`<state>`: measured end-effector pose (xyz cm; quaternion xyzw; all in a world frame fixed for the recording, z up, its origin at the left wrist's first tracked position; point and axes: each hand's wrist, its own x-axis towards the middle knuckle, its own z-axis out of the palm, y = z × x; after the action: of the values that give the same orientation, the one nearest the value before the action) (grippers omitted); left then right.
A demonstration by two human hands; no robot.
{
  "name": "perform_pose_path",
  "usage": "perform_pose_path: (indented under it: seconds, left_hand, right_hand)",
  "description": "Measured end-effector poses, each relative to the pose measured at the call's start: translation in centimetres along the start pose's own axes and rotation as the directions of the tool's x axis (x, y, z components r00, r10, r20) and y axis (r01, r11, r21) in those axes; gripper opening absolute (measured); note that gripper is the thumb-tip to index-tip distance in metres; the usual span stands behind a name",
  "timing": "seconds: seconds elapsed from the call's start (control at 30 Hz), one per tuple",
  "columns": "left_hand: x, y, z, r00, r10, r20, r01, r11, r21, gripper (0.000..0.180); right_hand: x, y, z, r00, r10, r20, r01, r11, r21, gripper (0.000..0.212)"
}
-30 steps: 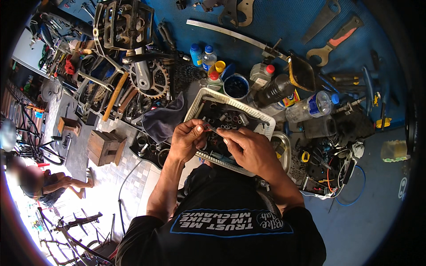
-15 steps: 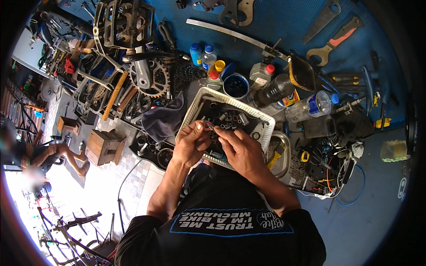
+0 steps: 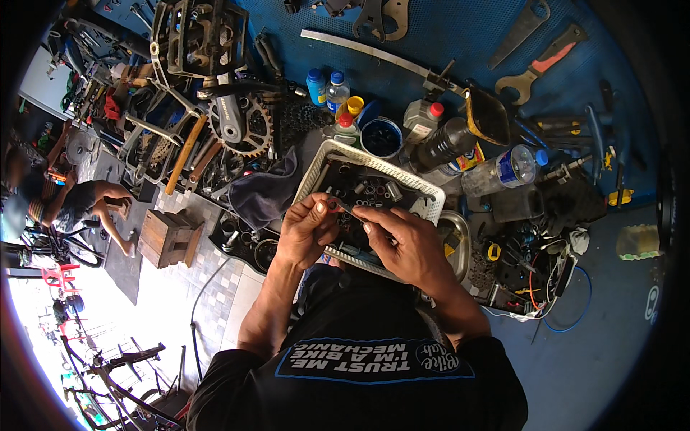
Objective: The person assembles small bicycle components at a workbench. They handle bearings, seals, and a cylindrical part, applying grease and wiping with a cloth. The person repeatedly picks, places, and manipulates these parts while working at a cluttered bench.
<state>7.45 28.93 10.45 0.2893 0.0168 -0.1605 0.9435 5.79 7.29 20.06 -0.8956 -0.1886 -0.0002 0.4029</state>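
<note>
Above the near part of a cream plastic basket (image 3: 310, 171), my left hand (image 3: 305, 233) pinches a small dark-and-reddish ring (image 3: 334, 205) between thumb and fingertips. My right hand (image 3: 406, 241) reaches in from the other side, its fingers closed on a thin, grey, slender piece (image 3: 346, 209) whose end meets the ring. The kind of that slender piece is too small to make out. Inside the basket, under and beyond both hands, lie several small metal rings and sleeves (image 3: 374, 191), with a short silver cylinder (image 3: 394, 190) among them.
Right of the basket stand a metal tray (image 3: 463, 237) and a clear bottle (image 3: 510, 169). Behind it are an open blue tub (image 3: 382, 138) and several bottles. A dark cloth (image 3: 266, 190) and a crankset (image 3: 230, 122) lie left. Another person (image 3: 108, 201) is at the far left.
My right hand has shifted slightly right and its thumb has spread lower, while its fingertips stay at the ring. My left hand has barely moved. The person at far left has changed posture.
</note>
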Motion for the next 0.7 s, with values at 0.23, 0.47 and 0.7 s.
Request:
perform_pose_path:
  seconds: [0.23,0.47,0.7]
  left_hand:
    - [-0.3,0.0,0.0,1.000,0.026,-0.006,-0.026,0.999,0.043,0.017]
    - [-0.5,0.0,-0.9,0.998,0.058,-0.003,-0.057,0.980,0.193,0.016]
    - [-0.4,0.2,-0.6,0.997,0.078,-0.024,-0.070,0.970,0.232,0.016]
  right_hand:
    - [0.2,0.1,0.0,0.999,-0.014,0.028,0.014,1.000,0.020,0.034]
    - [0.4,-0.1,-0.7,0.997,-0.008,0.078,0.013,0.998,-0.057,0.030]
    - [0.1,0.4,1.0,0.996,-0.088,-0.027,0.087,0.996,-0.032,0.031]
